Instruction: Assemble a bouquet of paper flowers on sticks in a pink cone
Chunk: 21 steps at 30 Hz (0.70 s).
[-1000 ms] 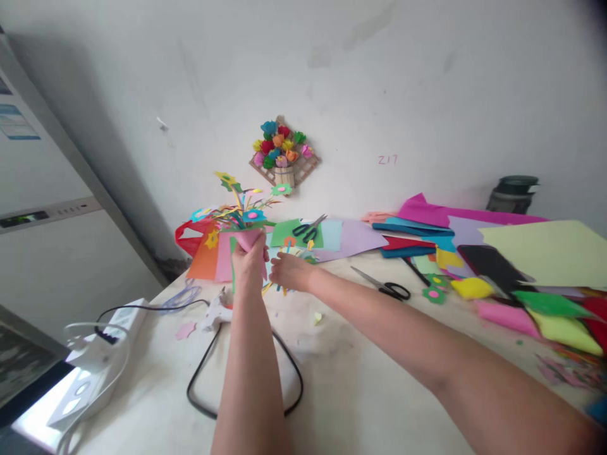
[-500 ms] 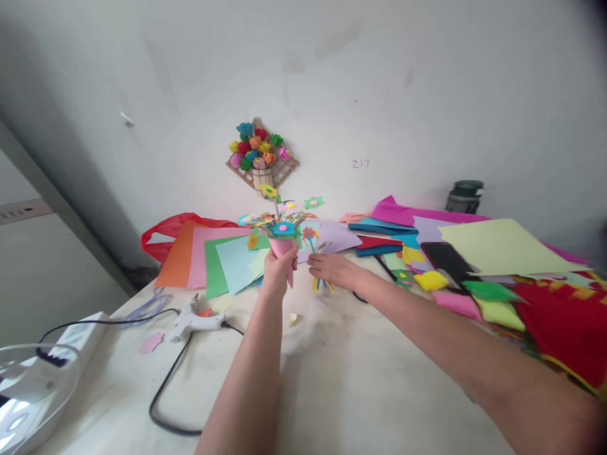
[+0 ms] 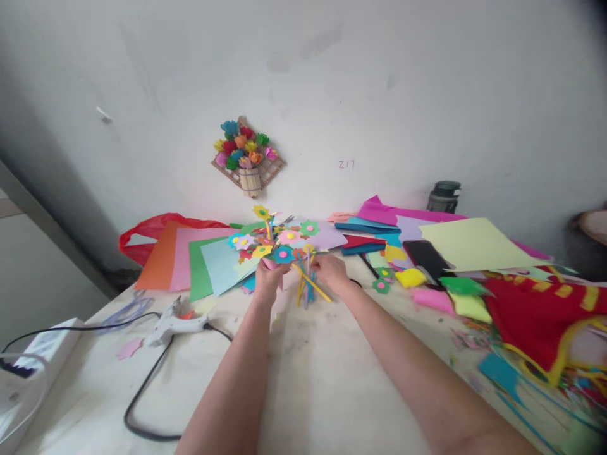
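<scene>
My left hand [image 3: 268, 279] is closed round a pink paper cone [image 3: 271, 264] that holds a bunch of paper flowers [image 3: 270, 240] on coloured strip stems. Close beside it, my right hand [image 3: 331, 270] pinches a few loose paper stems [image 3: 307, 282], yellow and blue, which slant down toward the table. Both hands are stretched out over the far middle of the table [image 3: 332, 379].
Coloured paper sheets [image 3: 190, 259] lie behind the hands at the left, more sheets [image 3: 469, 243] and scraps at the right. A glue gun [image 3: 175, 323] with a black cable [image 3: 147, 392], a power strip [image 3: 42, 344], a phone [image 3: 424, 254] and a wall flower basket [image 3: 246, 155] are around.
The view has swung to the right. My left hand has lowered and tilted the flower cone toward me, and my right hand with its stems has come closer to it.
</scene>
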Available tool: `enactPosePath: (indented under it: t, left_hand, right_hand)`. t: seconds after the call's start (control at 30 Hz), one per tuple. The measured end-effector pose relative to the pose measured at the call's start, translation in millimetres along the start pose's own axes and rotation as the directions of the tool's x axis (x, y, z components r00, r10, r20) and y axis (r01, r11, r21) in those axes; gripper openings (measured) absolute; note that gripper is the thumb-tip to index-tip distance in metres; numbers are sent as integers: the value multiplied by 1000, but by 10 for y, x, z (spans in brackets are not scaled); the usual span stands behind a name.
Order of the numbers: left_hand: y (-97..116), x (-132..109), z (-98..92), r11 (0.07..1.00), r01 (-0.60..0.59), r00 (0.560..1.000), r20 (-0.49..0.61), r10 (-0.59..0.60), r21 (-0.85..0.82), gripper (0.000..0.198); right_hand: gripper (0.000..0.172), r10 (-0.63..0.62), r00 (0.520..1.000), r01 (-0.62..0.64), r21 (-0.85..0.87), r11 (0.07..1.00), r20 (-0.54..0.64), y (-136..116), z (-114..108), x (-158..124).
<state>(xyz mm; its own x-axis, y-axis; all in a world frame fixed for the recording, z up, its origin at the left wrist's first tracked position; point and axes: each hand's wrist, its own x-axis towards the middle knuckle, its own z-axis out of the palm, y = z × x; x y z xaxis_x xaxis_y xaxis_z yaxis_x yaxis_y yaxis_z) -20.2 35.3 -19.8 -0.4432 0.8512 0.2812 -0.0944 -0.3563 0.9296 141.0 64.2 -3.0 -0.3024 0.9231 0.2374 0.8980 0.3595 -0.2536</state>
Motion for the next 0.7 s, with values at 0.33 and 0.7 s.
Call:
enactPosePath:
  t: [0.33,0.7]
  left_hand:
    - [-66,32,-47,980,-78,996,-30,85,181,18]
    - [36,-43,-40,985,-54,999,5,54,167,13]
  right_hand:
    - [28,-56,993,65,-86,994,103,-232,126,-88]
    - [17,127,992,-126,246,961,12,-159,105,19]
